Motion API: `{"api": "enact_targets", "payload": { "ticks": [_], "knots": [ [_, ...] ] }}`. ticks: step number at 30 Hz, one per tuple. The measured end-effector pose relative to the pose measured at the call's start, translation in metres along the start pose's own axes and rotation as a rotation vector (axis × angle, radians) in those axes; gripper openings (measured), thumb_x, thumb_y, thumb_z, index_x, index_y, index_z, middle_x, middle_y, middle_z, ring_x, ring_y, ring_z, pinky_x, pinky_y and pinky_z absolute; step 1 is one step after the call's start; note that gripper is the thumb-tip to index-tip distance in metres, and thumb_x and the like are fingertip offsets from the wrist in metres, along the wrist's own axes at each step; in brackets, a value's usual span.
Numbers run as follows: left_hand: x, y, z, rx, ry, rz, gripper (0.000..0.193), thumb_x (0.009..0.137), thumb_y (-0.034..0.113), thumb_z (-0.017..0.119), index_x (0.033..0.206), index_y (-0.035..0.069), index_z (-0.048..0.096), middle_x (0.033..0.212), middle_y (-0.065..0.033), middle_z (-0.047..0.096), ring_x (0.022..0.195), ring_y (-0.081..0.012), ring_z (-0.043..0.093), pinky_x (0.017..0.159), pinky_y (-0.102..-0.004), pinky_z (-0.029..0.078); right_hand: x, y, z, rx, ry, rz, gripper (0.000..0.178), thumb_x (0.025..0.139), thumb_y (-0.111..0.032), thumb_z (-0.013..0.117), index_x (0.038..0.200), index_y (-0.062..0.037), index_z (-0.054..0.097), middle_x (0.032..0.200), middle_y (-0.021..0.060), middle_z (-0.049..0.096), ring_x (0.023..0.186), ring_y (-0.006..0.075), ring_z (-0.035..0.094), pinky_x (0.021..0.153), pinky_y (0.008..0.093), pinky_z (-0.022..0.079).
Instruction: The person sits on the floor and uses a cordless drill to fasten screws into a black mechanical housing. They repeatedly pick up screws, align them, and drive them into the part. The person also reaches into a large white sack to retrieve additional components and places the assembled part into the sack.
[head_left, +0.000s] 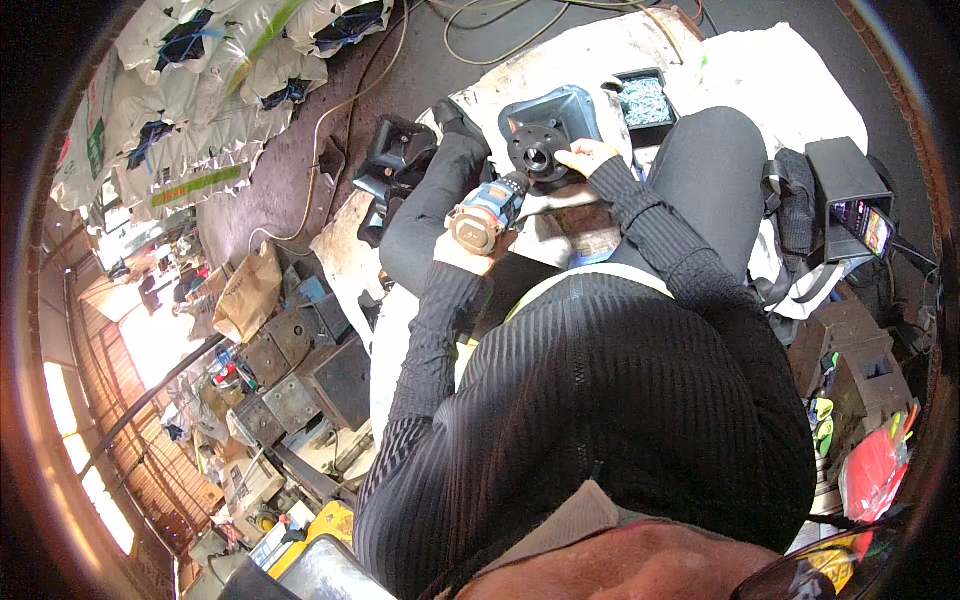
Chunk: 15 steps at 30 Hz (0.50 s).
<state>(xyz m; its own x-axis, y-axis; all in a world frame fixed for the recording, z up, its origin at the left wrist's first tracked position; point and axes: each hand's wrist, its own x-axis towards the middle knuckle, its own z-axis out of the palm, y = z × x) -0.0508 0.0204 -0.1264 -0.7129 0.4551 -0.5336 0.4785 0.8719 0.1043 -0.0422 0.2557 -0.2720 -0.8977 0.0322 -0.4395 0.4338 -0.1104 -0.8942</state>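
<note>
My left hand (466, 260) is wrapped round a blue and black cordless drill (490, 212), seen from its tan-coloured rear end. The drill's chuck points away from me, up to the edge of a black speaker horn (574, 112). That horn has a wide square mouth on the far side and a round flange with a centre hole facing me. At the flange's right edge my right hand (590, 157) grips it with thumb and fingers. Just right of the horn sits a black tray of small silvery screws (644, 98). Whether the drill's bit touches the flange is hidden.
More black horns (398, 150) lie left of my leg. White sheeting (780, 75) covers the ground around me. A cable (325, 120) curves across the floor near large plastic-wrapped bags (190, 110). A phone (862, 228) stands in a dark box (846, 172) on the right.
</note>
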Motion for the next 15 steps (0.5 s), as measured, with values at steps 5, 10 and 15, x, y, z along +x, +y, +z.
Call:
{"api": "enact_targets", "payload": {
  "ticks": [5, 10, 15],
  "knots": [
    [0.003, -0.008, 0.007, 0.02, -0.089, -0.089, 0.057, 0.076, 0.048, 0.052, 0.127, 0.025, 0.037, 0.129, -0.0053, 0.04, 0.116, -0.0208, 0.042, 0.097, -0.0346, 0.034, 0.004, -0.036, -0.014, -0.182, -0.051, 0.038, 0.038, 0.072, -0.039, 0.067, 0.082, -0.0032, 0.063, 0.068, 0.0032, 0.058, 0.062, 0.0093, 0.051, 0.058, 0.0235, 0.042],
    [0.009, -0.035, 0.038, -0.242, -0.075, 0.085, 0.051, 0.079, 0.044, 0.055, 0.122, 0.019, 0.043, 0.12, -0.0057, 0.047, 0.11, -0.018, 0.047, 0.095, -0.0322, 0.036, 0.017, -0.03, -0.02, -0.2, -0.118, -0.038, 0.031, 0.071, -0.037, 0.07, 0.064, -0.0087, 0.059, 0.054, -0.0047, 0.048, 0.051, 0.0054, 0.041, 0.048, 0.0217, 0.033],
    [0.014, 0.002, -0.048, -0.224, -0.069, -0.043, 0.042, 0.074, 0.031, 0.065, 0.107, 0.008, 0.051, 0.096, -0.0113, 0.058, 0.086, -0.0197, 0.058, 0.072, -0.0336, 0.046, 0.034, -0.052, -0.018, -0.298, -0.134, -0.261, 0.038, 0.073, -0.045, 0.064, 0.065, -0.0075, 0.062, 0.055, 0.0006, 0.052, 0.049, 0.0104, 0.047, 0.048, 0.0245, 0.038]
  ]
}}
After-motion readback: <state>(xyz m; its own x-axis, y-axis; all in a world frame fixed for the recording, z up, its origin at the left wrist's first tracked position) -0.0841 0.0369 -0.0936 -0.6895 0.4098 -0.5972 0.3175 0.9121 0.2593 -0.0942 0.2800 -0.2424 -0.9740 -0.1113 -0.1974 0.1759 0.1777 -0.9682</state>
